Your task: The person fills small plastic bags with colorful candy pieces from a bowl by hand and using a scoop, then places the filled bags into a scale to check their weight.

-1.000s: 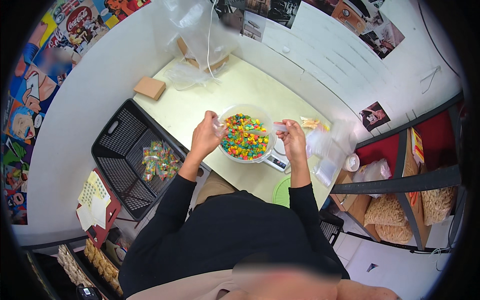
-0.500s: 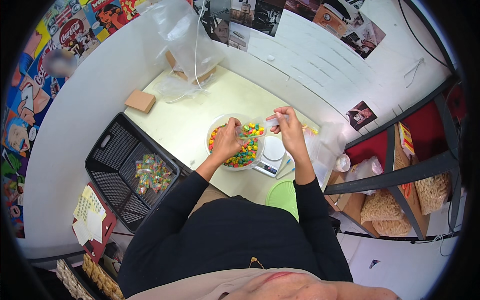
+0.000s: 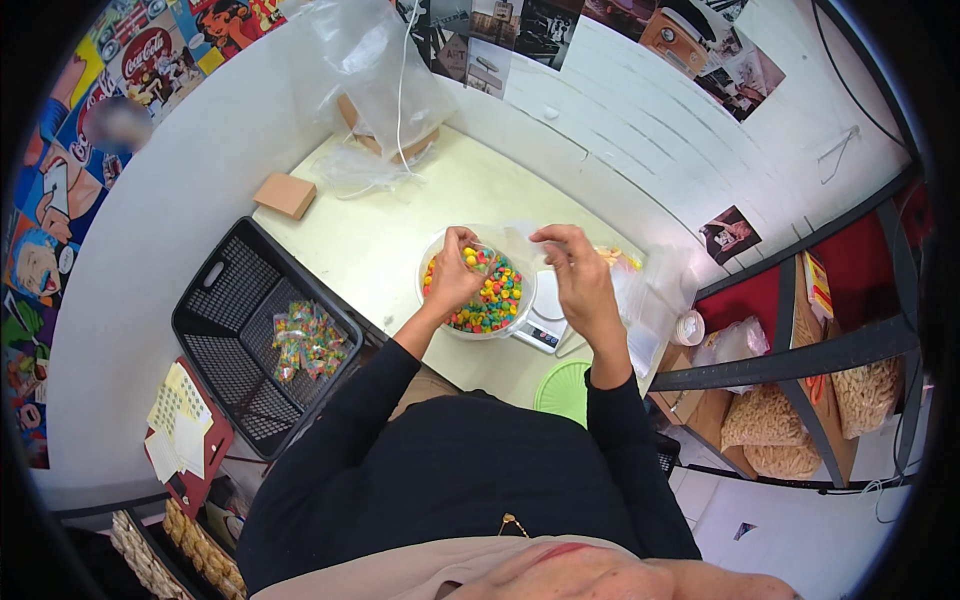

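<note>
My left hand (image 3: 455, 272) is closed on a small clear plastic bag (image 3: 518, 243), with colourful pieces showing beside the fingers. Below it stands a round translucent tub (image 3: 424, 296) of small red, yellow, green and orange pieces (image 3: 487, 308), which look like candies or coated snacks. Just right of the tub, my right hand (image 3: 578, 272) has its fingers curled at the bag's upper edge, seemingly pinching the film; the exact grip is hard to make out. Under that hand, a white kitchen scale (image 3: 545, 318) sits partly hidden next to the tub.
At my left, a black plastic crate (image 3: 225, 330) holds several small filled packets (image 3: 310, 340). A light green lid (image 3: 563, 390) lies at the table's near edge. Further back are a brown box (image 3: 285, 195) and a large clear bag (image 3: 375, 90). Shelves (image 3: 780, 358) with bagged snacks stand at right.
The white handle-like piece in my right hand no longer shows. That hand has moved slightly, and translucent film now shows between both hands. My left hand remains over the tub.
</note>
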{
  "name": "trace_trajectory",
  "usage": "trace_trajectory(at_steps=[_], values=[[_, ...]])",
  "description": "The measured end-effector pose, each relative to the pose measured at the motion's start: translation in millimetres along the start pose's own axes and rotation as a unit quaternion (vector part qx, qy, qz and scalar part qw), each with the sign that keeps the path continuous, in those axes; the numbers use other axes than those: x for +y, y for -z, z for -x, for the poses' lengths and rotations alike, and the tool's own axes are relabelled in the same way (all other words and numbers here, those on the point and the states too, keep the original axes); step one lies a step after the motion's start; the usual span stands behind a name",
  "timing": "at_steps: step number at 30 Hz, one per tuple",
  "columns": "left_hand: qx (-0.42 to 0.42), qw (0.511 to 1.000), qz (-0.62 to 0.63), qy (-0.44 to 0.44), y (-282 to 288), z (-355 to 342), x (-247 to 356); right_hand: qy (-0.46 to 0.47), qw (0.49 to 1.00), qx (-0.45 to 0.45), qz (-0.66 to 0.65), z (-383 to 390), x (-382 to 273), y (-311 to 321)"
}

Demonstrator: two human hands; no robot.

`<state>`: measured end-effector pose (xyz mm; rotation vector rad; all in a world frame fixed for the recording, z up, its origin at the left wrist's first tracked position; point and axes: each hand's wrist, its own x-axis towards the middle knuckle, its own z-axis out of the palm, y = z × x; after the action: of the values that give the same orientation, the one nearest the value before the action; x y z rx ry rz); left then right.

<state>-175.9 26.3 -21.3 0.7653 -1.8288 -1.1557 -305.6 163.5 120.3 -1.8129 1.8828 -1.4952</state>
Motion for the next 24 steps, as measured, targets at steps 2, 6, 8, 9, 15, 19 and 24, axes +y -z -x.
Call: trace_trajectory(at_steps=[2,6,8,9,15,19,24], values=[[-0.003,1.0,0.015,0.025,4.4,0.1,-0.6,-0.012,0.999,-0.031,0.016,1.7,12.4,3.8],[-0.008,1.0,-0.012,0.005,6.8,3.3,10.9,0.027,0.991,-0.112,0.064,14.0,40.7,-25.3],[-0.013,1.0,0.002,-0.009,7.2,3.2,3.9,0.032,0.983,-0.16,0.083,16.7,38.8,-42.2],[-0.018,1.0,0.01,-0.014,6.9,3.5,5.4,0.024,0.979,-0.178,0.093,17.8,40.1,-46.0],[-0.096,0.982,-0.156,-0.051,16.9,2.0,-9.6,0.027,0.981,-0.176,0.079,14.1,54.3,-50.1],[-0.157,0.982,-0.105,-0.013,21.8,10.6,-4.7,0.021,0.976,-0.193,0.095,21.4,63.7,-50.8],[-0.14,0.989,-0.035,-0.016,12.8,16.2,-11.7,0.03,0.973,-0.213,0.085,24.7,54.3,-56.7]])
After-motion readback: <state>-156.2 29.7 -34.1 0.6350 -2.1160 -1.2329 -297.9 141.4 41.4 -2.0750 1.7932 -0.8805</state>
